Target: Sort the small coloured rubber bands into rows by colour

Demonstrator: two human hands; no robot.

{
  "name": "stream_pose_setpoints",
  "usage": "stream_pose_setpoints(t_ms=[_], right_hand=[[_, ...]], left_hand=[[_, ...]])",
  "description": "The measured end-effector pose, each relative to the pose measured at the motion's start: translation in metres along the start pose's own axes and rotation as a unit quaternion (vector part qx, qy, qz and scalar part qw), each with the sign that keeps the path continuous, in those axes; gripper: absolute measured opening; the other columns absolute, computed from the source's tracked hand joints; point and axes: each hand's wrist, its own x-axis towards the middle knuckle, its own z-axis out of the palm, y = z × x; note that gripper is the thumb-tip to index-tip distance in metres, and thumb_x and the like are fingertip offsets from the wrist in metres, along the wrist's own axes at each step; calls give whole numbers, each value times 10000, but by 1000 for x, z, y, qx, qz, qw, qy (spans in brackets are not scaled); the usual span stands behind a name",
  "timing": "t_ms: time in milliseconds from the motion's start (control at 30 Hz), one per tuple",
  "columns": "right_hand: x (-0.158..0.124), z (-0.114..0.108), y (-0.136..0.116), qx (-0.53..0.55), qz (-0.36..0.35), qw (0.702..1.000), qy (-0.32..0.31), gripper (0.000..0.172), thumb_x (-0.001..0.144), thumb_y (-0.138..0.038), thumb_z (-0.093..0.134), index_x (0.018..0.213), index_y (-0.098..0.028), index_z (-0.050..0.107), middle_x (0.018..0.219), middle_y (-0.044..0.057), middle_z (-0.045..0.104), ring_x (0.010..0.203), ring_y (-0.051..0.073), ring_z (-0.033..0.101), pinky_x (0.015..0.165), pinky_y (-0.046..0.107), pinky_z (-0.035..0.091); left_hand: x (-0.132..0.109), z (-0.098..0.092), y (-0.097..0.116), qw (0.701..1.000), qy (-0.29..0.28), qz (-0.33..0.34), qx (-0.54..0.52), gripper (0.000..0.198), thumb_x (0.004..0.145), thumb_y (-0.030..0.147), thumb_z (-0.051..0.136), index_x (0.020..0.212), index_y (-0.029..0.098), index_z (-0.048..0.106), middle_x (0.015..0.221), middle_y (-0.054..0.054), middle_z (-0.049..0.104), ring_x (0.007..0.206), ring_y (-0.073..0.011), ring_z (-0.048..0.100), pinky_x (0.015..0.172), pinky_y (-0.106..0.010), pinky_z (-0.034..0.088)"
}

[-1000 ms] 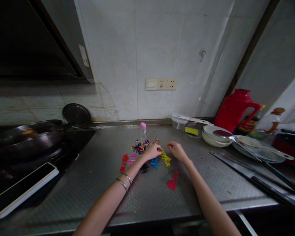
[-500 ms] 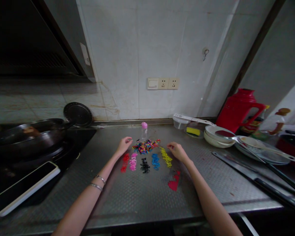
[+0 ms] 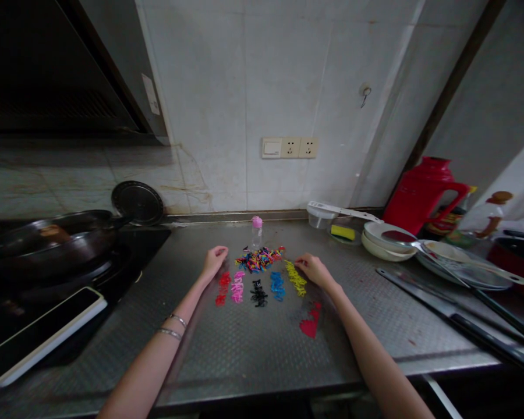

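Observation:
Small multicoloured bands lie in a mixed pile (image 3: 259, 259) on the metal counter. In front of it are separate groups: red (image 3: 222, 288), pink (image 3: 237, 287), black (image 3: 258, 293), blue (image 3: 277, 286) and yellow (image 3: 296, 279). My left hand (image 3: 215, 260) is closed left of the pile, above the red group; whatever its fingertips hold is too small to make out. My right hand (image 3: 311, 267) pinches at the top of the yellow group, its fingertips beside the yellow bands; what they grip is unclear. Behind the pile stands a clear bottle with a pink cap (image 3: 257, 231).
Red cut-out pieces (image 3: 309, 327) lie front right. A wok (image 3: 52, 241) and a phone-like slab (image 3: 43, 337) are at left. Right are a sponge (image 3: 343, 233), bowls (image 3: 388, 247), a knife (image 3: 410, 286) and a red thermos (image 3: 419, 198).
My left hand has moved left, away from the pile. My right hand has shifted slightly left and down, closer to the yellow group.

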Motion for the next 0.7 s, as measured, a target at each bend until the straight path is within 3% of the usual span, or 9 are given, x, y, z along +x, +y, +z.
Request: stream_pose_setpoints(t_ms=[233, 433, 700], right_hand=[[20, 8, -17, -15, -19, 999, -21, 192, 737, -205, 505, 878, -194, 636, 887, 42, 593, 753, 119, 530, 688, 197, 376], [41, 16, -31, -1, -22, 998, -67, 136, 727, -170, 507, 795, -182, 624, 788, 29, 622, 711, 121, 536, 628, 187, 361], [53, 32, -26, -3, -16, 997, -77, 132, 736, -141, 468, 782, -169, 588, 733, 26, 609, 660, 104, 517, 588, 179, 332]], left_hand=[[1, 1, -4, 1000, -4, 5, -11, 326, 668, 380, 549, 822, 102, 623, 691, -49, 629, 586, -133, 542, 558, -226, 397], [1, 1, -7, 1000, -1, 6, 0, 317, 680, 381, 538, 811, 107, 628, 617, -32, 605, 540, -128, 519, 515, -220, 373], [-1, 2, -4, 1000, 3, 3, -6, 316, 679, 379, 540, 806, 104, 627, 564, -10, 579, 517, -119, 507, 508, -215, 365]])
